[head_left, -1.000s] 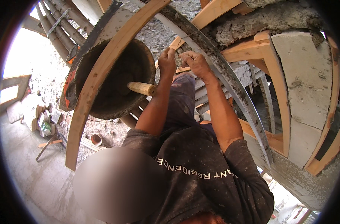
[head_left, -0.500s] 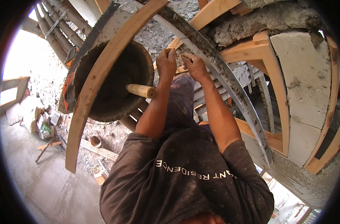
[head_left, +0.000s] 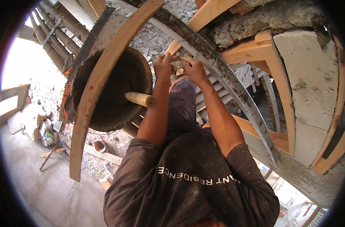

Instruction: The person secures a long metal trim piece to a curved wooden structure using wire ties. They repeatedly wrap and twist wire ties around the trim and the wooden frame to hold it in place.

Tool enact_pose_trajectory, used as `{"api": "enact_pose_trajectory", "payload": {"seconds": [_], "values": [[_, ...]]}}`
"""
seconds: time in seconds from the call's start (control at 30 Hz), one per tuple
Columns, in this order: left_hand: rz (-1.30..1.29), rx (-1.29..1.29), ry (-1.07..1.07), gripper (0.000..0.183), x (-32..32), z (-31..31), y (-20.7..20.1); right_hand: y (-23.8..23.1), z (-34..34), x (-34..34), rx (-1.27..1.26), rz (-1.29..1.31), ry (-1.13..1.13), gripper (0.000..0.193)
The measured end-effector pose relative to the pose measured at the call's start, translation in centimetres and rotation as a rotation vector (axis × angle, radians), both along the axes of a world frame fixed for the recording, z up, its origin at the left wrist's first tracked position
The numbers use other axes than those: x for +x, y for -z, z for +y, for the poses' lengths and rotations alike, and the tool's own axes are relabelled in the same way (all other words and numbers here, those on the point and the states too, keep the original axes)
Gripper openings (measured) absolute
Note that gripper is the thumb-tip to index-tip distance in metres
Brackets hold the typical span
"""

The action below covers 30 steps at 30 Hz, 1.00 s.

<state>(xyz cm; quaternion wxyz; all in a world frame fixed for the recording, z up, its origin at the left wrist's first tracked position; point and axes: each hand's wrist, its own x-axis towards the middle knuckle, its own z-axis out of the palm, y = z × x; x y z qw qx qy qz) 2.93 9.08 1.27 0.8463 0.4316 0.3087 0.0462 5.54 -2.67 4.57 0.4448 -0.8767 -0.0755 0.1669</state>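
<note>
In the head view, the left hand (head_left: pixel 163 67) and right hand (head_left: pixel 195 71) nearly meet, each grip narrow, any contents impossible to tell; the grey bar (head_left: pixel 215 64) runs just beyond. Small, steady fingertip movements suit, left forearm (head_left: pixel 156 119) clear of the wooden handle (head_left: pixel 139 99) in the bucket (head_left: pixel 143 73)

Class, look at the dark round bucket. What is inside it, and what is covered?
A pale wooden handle juts from the bucket; its inner end fades into shadow. The long plank crossing in front covers part of the interior, hiding whatever lies behind.
</note>
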Motion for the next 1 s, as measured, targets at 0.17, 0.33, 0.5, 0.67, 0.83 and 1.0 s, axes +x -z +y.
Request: {"api": "enact_pose_trajectory", "payload": {"seconds": [0.17, 0.33, 0.5, 0.67, 0.83, 1.0], "values": [[0.018, -0.054, -0.063, 0.021, -0.2, -0.2, 0.2, 0.1, 1.2, 0.2, 0.120, -0.088, -0.003, 0.029], [0.085, 0.266, -0.077, 0.019, 0.0, -0.3, 1.5, 1.3, 2.4, 1.0, 0.160, -0.001, 0.071, 0.029], [-0.009, 0.378, -0.067, 0.024, -0.1, -0.1, 2.8, 1.5, 2.5, 0.6, 0.199, -0.003, 0.160, 0.028], [-0.226, 0.373, -0.014, 0.024, 0.1, -0.9, 5.2, -0.1, 2.5, 0.0, 0.125, -0.096, 0.143, 0.037], [-0.476, 0.399, -0.011, 0.023, 0.2, -3.9, 6.5, -0.6, 6.4, -0.3, -0.218, -0.317, 0.019, 0.023], [-0.395, 0.212, 0.069, 0.024, -0.8, -3.9, 5.4, -2.0, 7.1, 1.0, -0.288, -0.192, -0.088, 0.024]]}}
